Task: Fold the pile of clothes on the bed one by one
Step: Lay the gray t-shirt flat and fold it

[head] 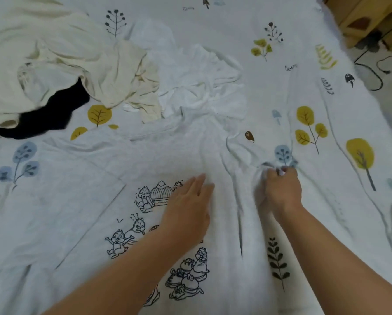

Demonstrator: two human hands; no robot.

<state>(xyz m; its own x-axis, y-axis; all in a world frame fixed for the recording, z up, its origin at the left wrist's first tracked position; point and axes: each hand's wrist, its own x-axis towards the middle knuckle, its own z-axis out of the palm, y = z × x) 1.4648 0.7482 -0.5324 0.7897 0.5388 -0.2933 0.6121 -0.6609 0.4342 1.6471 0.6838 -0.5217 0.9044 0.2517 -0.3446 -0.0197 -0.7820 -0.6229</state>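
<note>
The white T-shirt [126,223] with cartoon chipmunks lies spread on the bed [349,123], its length running toward the clothes pile [113,71]. The left hand [188,212] presses flat on its print; the right hand [280,189] pinches bunched fabric at its right edge.

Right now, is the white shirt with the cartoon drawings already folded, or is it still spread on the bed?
Mostly spread. The shirt lies flat, print up; left hand presses it, right hand pinches its bunched edge.

Wooden furniture [360,17], black cables [374,73]
</note>
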